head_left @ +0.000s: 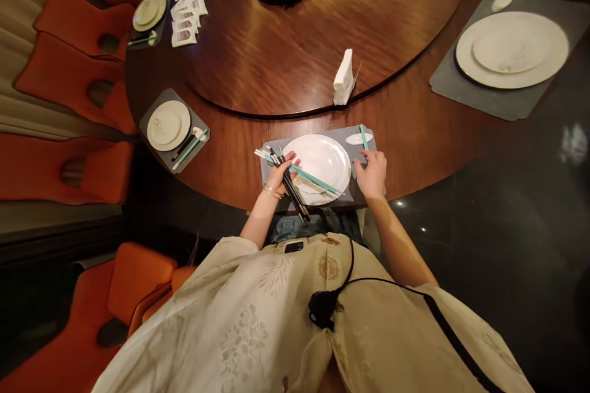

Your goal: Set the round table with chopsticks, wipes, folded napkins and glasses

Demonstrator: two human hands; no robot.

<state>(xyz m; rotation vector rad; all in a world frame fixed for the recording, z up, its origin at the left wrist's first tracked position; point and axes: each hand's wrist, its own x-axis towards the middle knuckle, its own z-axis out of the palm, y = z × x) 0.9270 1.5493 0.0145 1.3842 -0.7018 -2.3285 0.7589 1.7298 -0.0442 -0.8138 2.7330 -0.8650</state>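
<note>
The left hand (280,173) is squeezed shut around a bunch of black chopsticks (290,187), and their ends poke out past the near edge of the table (221,175). A long green chopstick (318,177) lies across the white plate (318,159) on the gray mat (342,137) — right by that hand. The right hand (371,175) is open, its fingers (360,163) down on the mat and holding nothing I can see — a small white dish (356,139) and a short green stick (364,137) sit just past them, on the far side.

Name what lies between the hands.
In the head view, a white plate on a grey placemat lies between the left hand and right hand.
</note>
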